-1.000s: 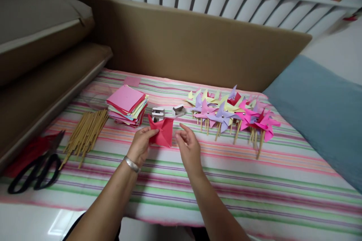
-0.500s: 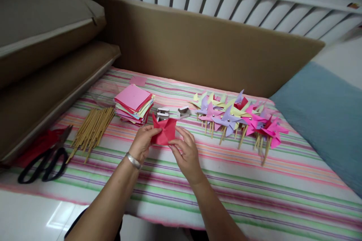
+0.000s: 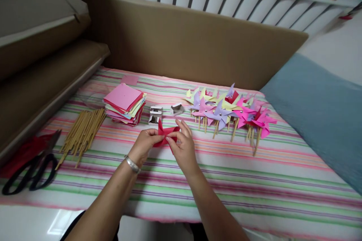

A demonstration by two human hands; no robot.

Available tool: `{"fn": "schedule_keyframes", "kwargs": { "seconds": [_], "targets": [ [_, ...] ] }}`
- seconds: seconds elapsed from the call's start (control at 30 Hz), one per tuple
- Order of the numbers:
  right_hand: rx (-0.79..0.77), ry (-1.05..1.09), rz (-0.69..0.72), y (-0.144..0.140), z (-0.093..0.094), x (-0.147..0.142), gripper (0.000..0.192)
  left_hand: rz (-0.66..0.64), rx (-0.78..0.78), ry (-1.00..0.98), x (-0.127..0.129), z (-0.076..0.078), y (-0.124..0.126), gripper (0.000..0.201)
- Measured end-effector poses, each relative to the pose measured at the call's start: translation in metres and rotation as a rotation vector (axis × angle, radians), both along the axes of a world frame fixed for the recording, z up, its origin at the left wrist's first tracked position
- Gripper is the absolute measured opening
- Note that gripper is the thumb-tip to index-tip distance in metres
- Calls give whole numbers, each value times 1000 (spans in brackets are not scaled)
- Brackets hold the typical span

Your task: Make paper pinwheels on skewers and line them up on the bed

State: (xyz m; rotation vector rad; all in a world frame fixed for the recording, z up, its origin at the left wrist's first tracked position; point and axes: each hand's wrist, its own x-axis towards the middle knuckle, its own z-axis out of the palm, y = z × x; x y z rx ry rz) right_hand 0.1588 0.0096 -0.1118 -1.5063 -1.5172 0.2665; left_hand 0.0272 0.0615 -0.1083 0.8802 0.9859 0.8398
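Observation:
A red paper pinwheel point(image 3: 169, 131), partly folded, is held above the striped cloth between both my hands. My left hand point(image 3: 143, 144) pinches it near its centre from the left and wears a silver bracelet. With thumb and index finger, my right hand point(image 3: 183, 147) grips a corner folded toward the middle; its other fingers stick out. Part of the paper is hidden behind the fingers. Just beyond stand two small white boxes, one point(image 3: 155, 115) with small dark bits inside, the other point(image 3: 177, 109) open.
Left of the hands lie a stack of coloured paper squares point(image 3: 124, 98), a heap of thin sticks point(image 3: 82, 133) and black-handled scissors point(image 3: 34, 171). Several finished pinwheels point(image 3: 220, 113) on sticks sit to the right. A brown board point(image 3: 183, 41) stands along the back.
My right hand has closed in on the red paper's middle, bringing another corner inward. My left hand keeps its pinch. The view has shifted slightly to the right.

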Motion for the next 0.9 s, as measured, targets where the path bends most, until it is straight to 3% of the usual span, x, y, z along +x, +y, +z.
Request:
{"fn": "schedule_keyframes", "kwargs": {
  "seconds": [0.53,0.73,0.9],
  "targets": [
    [-15,32,-48,1,1,-2,6,-72,56,-3,-4,10,-2,17],
    [-32,28,-46,1,0,-3,3,-61,93,81,-3,8,-1,13],
    [-85,15,16,-1,16,6,56,-76,103,174,-3,6,2,9]
  ]
}}
